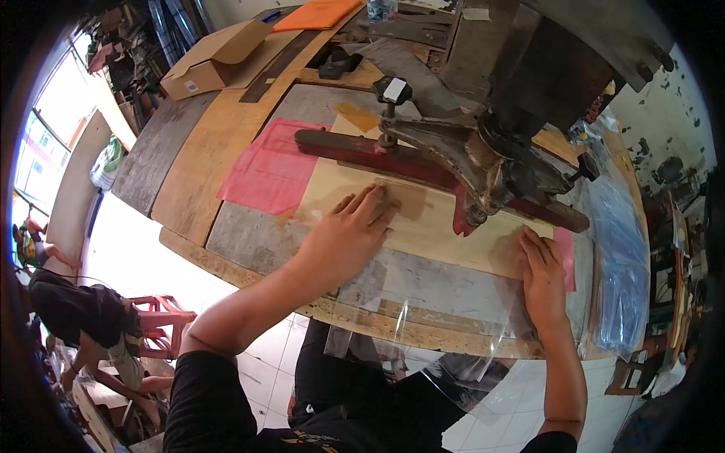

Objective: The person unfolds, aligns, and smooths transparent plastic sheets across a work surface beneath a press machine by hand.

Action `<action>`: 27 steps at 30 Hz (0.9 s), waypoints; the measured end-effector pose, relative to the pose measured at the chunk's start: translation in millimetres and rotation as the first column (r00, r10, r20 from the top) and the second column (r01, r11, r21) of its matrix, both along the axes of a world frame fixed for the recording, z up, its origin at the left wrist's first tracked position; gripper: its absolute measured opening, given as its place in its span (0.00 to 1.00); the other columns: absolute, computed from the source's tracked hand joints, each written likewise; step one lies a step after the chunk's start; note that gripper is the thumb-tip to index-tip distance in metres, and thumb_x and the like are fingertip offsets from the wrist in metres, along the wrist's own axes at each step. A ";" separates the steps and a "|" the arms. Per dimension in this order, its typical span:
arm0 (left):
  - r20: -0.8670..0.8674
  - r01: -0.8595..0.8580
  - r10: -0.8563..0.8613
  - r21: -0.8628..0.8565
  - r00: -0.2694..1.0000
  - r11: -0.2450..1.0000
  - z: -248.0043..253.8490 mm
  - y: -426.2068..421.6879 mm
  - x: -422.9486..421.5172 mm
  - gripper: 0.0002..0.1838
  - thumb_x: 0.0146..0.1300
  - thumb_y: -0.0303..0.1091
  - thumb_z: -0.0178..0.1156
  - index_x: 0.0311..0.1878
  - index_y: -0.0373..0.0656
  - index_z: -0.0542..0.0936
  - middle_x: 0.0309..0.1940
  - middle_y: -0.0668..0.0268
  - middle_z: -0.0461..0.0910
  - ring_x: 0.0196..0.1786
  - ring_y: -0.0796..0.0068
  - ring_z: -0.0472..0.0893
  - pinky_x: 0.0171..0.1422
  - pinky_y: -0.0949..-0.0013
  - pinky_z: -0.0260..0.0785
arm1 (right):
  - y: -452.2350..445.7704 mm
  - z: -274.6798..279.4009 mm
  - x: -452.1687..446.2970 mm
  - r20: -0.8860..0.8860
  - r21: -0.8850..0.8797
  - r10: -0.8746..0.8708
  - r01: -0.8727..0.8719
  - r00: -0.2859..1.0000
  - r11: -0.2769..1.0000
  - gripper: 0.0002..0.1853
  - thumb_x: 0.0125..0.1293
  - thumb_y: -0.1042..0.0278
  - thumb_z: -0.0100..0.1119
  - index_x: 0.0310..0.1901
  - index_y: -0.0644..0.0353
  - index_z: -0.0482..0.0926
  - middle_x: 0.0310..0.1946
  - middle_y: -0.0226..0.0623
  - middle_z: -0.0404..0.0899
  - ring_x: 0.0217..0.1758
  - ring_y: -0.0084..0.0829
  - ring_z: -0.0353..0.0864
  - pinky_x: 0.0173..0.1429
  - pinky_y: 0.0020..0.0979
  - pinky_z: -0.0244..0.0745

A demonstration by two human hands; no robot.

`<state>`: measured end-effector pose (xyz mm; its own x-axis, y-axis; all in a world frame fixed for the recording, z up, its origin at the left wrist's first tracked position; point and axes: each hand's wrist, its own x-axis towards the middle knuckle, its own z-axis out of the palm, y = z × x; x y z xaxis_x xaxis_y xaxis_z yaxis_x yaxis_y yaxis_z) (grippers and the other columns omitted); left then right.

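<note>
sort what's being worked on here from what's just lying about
Seemingly in use:
left hand
right hand
pale strip
clear plastic
pink sheet
long bar

Seemingly lying about:
cardboard box
orange folder
bluish plastic pile

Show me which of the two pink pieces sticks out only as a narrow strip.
The right pink piece, beside the right hand, shows just a narrow strip; the left pink piece shows a broad area past the pale sheet's other end.
</note>
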<state>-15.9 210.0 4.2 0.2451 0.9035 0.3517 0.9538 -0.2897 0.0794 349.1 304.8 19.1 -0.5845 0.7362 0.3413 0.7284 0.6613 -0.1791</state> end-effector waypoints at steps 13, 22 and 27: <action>0.019 -0.002 0.001 0.022 1.000 1.000 -3.1 -0.7 3.8 0.27 0.74 0.39 0.64 0.73 0.42 0.79 0.72 0.50 0.71 0.76 0.50 0.74 0.78 0.55 0.71 | 0.8 1.6 2.5 -0.002 -0.035 -0.020 0.020 1.000 0.999 0.19 0.71 0.78 0.63 0.62 0.66 0.82 0.68 0.44 0.82 0.66 0.52 0.78 0.71 0.48 0.74; 0.063 -0.010 0.009 0.010 0.998 1.000 0.8 -2.3 5.4 0.25 0.73 0.37 0.63 0.71 0.41 0.80 0.71 0.49 0.71 0.72 0.48 0.76 0.76 0.52 0.72 | -0.1 1.0 2.1 0.011 0.010 -0.027 0.027 1.000 1.000 0.19 0.70 0.80 0.63 0.62 0.66 0.82 0.68 0.44 0.82 0.66 0.51 0.78 0.71 0.46 0.75; 0.140 -0.007 0.008 -0.006 0.990 1.000 2.7 -1.4 6.3 0.25 0.72 0.36 0.64 0.70 0.43 0.79 0.71 0.50 0.72 0.69 0.46 0.78 0.74 0.51 0.74 | 1.5 1.6 3.9 0.003 0.002 -0.015 0.015 1.000 1.000 0.19 0.70 0.80 0.63 0.62 0.65 0.82 0.67 0.44 0.82 0.66 0.51 0.78 0.71 0.46 0.76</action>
